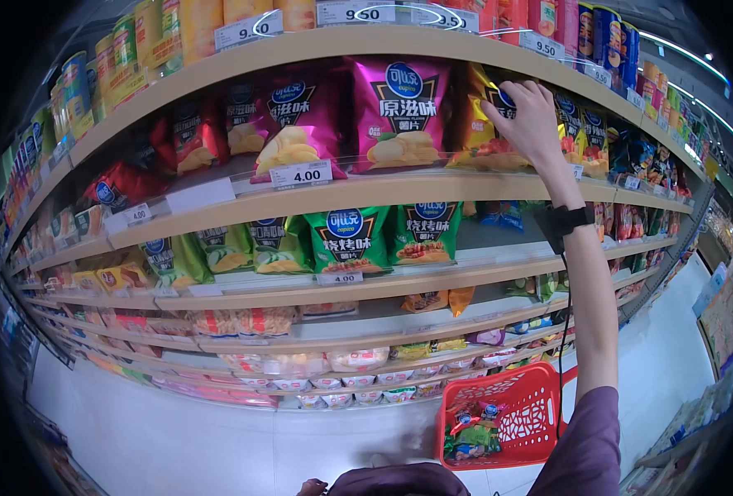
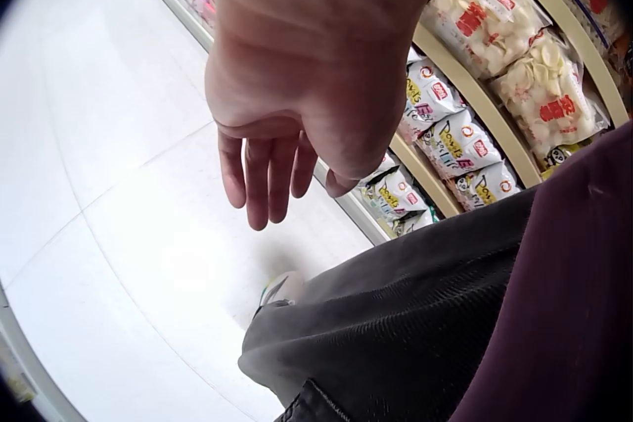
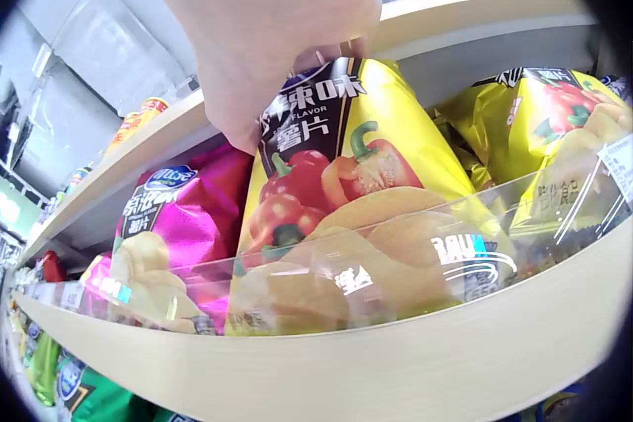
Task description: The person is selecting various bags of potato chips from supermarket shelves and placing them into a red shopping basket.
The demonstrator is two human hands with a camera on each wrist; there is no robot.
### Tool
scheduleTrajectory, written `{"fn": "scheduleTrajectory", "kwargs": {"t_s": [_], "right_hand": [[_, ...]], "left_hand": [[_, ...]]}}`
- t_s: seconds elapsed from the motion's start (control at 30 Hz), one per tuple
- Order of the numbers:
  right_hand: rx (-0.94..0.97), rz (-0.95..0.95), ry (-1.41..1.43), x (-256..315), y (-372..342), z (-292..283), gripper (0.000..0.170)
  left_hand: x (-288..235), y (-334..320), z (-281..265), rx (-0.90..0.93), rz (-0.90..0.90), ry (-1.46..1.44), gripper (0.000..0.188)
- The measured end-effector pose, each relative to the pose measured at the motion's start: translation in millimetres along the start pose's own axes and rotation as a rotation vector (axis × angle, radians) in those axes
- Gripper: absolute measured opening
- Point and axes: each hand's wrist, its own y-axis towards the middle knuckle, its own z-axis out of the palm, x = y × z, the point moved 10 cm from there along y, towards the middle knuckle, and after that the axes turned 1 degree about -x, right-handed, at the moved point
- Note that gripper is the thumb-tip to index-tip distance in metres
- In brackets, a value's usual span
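My right hand (image 1: 530,122) reaches up to a shelf of chip bags and grips the upper part of a yellow bag of chips (image 3: 336,180). In the right wrist view the thumb lies at the bag's left edge and the other fingers go over its top. Peppers and chips are printed on its front, and its base stands behind a clear plastic lip (image 3: 415,254). A magenta bag of chips (image 3: 178,214) is just left of it. My left hand (image 2: 297,110) hangs low above the floor, fingers loosely extended, holding nothing.
Canisters of chips (image 1: 610,37) line the shelf above. Green bags (image 1: 346,240) sit on the shelf below. A red shopping basket (image 1: 507,384) with several small packets stands on the floor at lower right. Bagged snacks (image 2: 460,145) fill low shelves beside my leg.
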Motion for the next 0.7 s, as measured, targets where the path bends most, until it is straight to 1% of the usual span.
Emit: {"fn": "scheduleTrajectory", "kwargs": {"t_s": [0.07, 0.1, 0.13, 0.17, 0.2, 0.23, 0.27, 0.3, 0.37, 0.4, 0.5, 0.6, 0.63, 0.67, 0.7], "right_hand": [[0.031, 0.036, 0.003, 0, 2, 0, 0.048], [0.004, 0.029, -0.035, 2, 4, 0, 0.049], [-0.023, 0.027, -0.075, 6, 8, 3, 0.05], [-0.048, 0.025, -0.117, 12, 10, 3, 0.051], [0.013, 0.068, -0.115, 14, 10, 8, 0.054], [-0.053, -0.022, -0.108, 22, 8, 5, 0.052], [-0.023, -0.025, -0.07, 21, 7, 10, 0.048], [0.008, -0.029, -0.029, 21, 6, 15, 0.044], [-0.024, -0.1, -0.042, 28, 0, 13, 0.04], [-0.041, -0.138, -0.045, 33, -2, 12, 0.038], [-0.072, -0.042, 0.051, 25, 1, -2, 0.032], [-0.121, -0.053, 0.027, 23, 4, -8, 0.025], [-0.138, -0.062, 0.017, 23, 5, -10, 0.023], [-0.18, -0.074, 0.002, 23, 4, -12, 0.015], [-0.191, -0.062, -0.008, 23, 2, -13, 0.014]], "left_hand": [[2, 4, 4, -0.004, -0.02, -0.018, 0.056], [4, 5, 3, -0.007, -0.031, -0.019, 0.056], [3, 8, 1, -0.022, -0.022, 0.067, 0.057], [8, 17, 5, -0.005, -0.017, 0.042, 0.056], [14, 24, 8, 0.012, -0.013, 0.019, 0.056], [13, 24, 9, 0.029, -0.008, -0.006, 0.055], [9, 24, 8, 0.035, 0.02, 0.0, 0.051], [5, 25, 6, 0.005, 0.037, 0.068, 0.049], [-7, 22, -1, -0.055, 0.069, 0.194, 0.046], [-11, 23, -2, -0.039, 0.071, 0.133, 0.046], [-13, 20, -2, -0.004, 0.06, -0.013, 0.047], [-13, 14, -1, -0.004, 0.013, -0.067, 0.05], [-12, 13, -2, -0.019, 0.029, -0.032, 0.05], [-12, 11, -3, -0.033, 0.048, 0.003, 0.05], [-14, 10, -4, -0.047, 0.069, 0.038, 0.05]]}}
